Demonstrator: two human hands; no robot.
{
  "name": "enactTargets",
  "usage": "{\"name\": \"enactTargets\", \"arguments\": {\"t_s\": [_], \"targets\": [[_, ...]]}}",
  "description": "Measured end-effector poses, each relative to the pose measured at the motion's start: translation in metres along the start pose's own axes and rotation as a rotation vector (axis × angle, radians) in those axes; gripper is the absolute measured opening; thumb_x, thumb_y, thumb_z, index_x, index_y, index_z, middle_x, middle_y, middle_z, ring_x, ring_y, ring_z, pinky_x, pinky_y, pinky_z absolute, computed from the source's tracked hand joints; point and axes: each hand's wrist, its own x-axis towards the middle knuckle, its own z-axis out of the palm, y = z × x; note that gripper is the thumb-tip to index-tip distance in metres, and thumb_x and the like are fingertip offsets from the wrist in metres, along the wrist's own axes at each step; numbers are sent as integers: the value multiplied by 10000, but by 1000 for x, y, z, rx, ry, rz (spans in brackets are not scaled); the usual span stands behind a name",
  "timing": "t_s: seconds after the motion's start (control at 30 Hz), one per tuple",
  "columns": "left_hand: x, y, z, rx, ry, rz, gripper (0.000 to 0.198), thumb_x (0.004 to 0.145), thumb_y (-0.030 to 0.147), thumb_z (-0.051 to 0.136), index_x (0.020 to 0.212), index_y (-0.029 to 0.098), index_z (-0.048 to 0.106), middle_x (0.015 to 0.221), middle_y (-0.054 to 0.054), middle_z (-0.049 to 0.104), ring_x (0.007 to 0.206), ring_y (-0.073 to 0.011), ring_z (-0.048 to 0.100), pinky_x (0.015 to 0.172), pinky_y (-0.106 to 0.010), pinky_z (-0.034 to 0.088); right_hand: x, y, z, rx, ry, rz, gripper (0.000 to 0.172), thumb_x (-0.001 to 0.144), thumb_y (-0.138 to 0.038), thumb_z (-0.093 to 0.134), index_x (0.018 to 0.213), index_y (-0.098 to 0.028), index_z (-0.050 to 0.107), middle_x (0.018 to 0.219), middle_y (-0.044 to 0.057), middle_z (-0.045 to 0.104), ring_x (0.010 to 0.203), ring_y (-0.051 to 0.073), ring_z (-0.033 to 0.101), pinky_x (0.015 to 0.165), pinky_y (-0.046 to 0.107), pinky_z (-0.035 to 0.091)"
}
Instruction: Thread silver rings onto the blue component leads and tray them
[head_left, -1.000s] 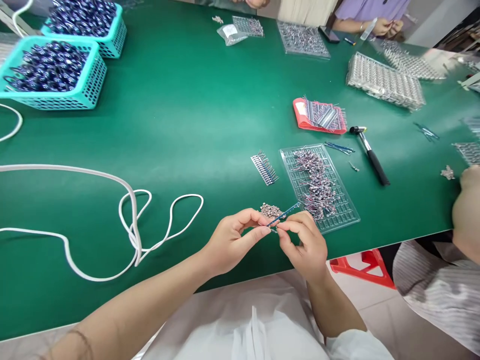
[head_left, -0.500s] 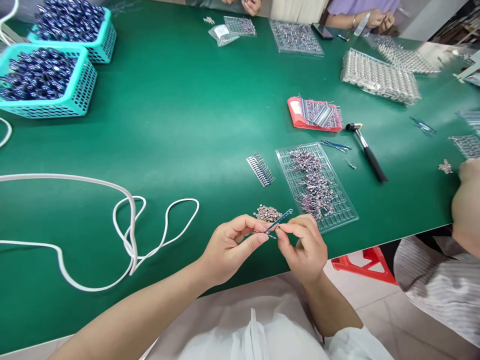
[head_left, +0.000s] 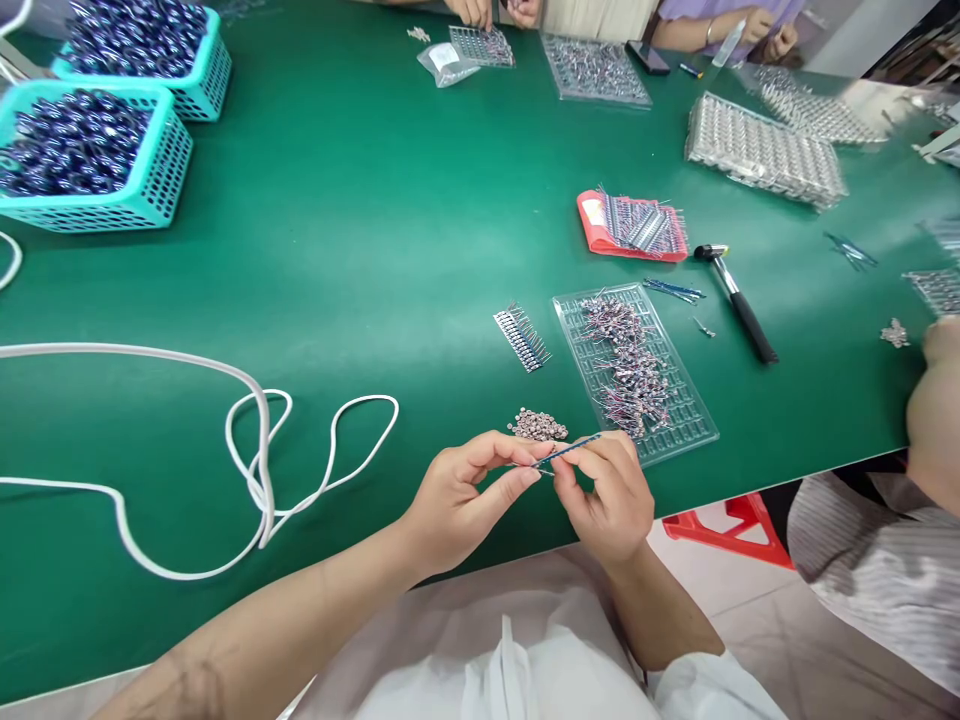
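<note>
My left hand (head_left: 474,497) pinches a narrow blue strip (head_left: 576,446) between thumb and fingers. A thin metal wire or lead sticks out beside its thumb tip. My right hand (head_left: 606,492) is closed in a pinch near the strip's middle, its fingertips almost meeting the left ones. Whatever sits between the right fingertips is too small to make out. Just beyond the hands lies a pile of small round brownish pieces (head_left: 538,424). A clear plastic tray (head_left: 686,420) holds many small parts with thin leads (head_left: 626,365). Left of it rests a row of leaded parts on a strip (head_left: 523,338).
A hammer (head_left: 739,305), loose blue strips (head_left: 673,290) and a red packet of strips (head_left: 600,235) lie farther right. White cable (head_left: 266,470) loops at left, below turquoise baskets (head_left: 161,185) of dark shiny parts. Co-workers' hands (head_left: 472,12) show across the table; another person's arm (head_left: 934,410) is at right.
The blue strip has tilted flatter, its free end now reaching farther right over my right fingers. A co-worker's hand across the table has moved onto a small tray.
</note>
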Motion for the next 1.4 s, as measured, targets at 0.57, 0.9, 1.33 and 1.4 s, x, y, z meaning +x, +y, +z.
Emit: {"name": "enactTargets", "arguments": {"t_s": [0.57, 0.9, 1.33, 1.4], "targets": [[11, 6, 1, -151, 144, -200, 206, 781, 332, 804, 809, 167, 684, 840, -33, 738, 840, -177, 706, 846, -308, 572, -11, 2, 5, 441, -41, 269, 186, 859, -80, 644, 943, -243, 673, 769, 12, 642, 694, 167, 596, 648, 354, 517], [9, 3, 0, -15, 140, -150, 139, 830, 303, 744, 844, 173, 696, 860, -44, 715, 834, -182, 675, 829, -306, 556, -10, 2, 7, 441, -51, 264, 158, 862, -107, 644, 932, -246, 674, 754, 9, 651, 664, 165, 598, 633, 355, 523], [8, 2, -3, 240, 122, 28, 109, 889, 287, 669, 851, 186, 690, 880, -72, 726, 853, -209, 684, 806, -328, 547, -10, 3, 6, 476, -82, 279, 183, 859, -85, 651, 939, -246, 682, 762, 5, 640, 683, 164, 588, 647, 351, 503], [8, 2, -3, 245, 117, 31, 108, 892, 285, 664, 856, 186, 687, 876, -70, 726, 849, -207, 684, 806, -326, 546, -11, 3, 6, 487, -85, 285, 191, 858, -76, 651, 941, -245, 682, 765, 5, 640, 687, 163, 582, 651, 349, 498]]}}
